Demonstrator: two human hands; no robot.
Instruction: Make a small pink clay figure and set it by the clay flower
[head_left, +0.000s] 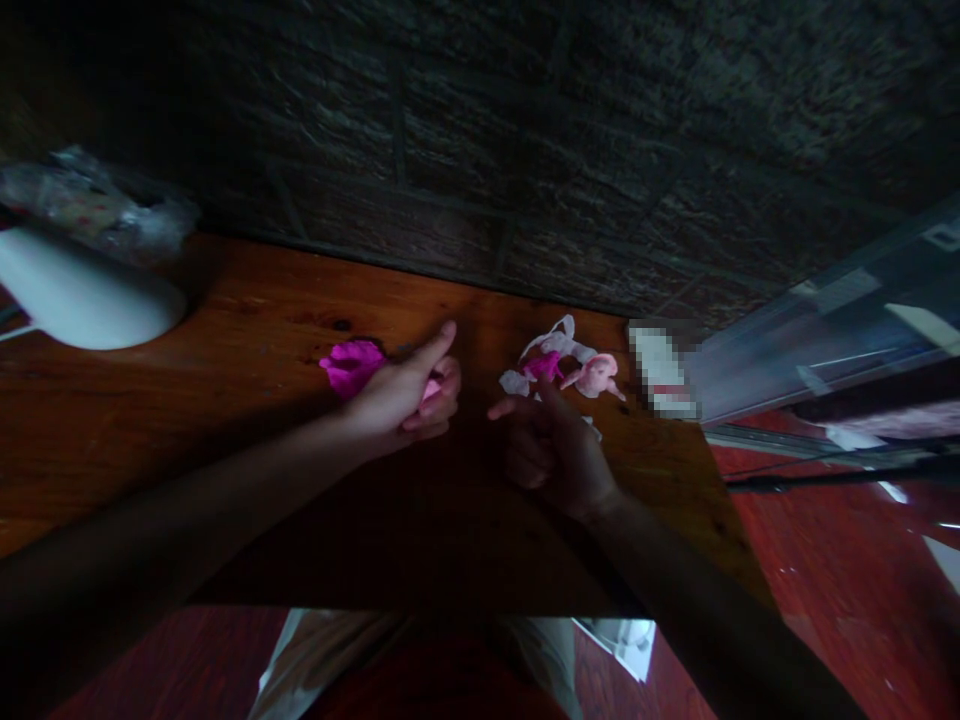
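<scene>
My left hand (409, 400) is closed around a small pink piece (430, 390) that looks like paper or cloth, its thumb stretched upward. Just beyond that wrist, a crumpled magenta piece (351, 367) lies on the wooden table (262, 290). My right hand (559, 450) hovers over the table with thumb and index finger spread apart and the other fingers curled; nothing shows in it. Close beyond its fingertips sit a small magenta scrap (543, 366), a pale pink crumpled piece (598, 375) and white scraps (514, 382), partly hidden by the hand.
At the left stands a white jug-like vessel (97, 290), with a clear plastic bag (97, 205) behind it. A dark stone wall (450, 150) borders the table's back. To the right are a blurred white item (660, 370) and a transparent panel (810, 310).
</scene>
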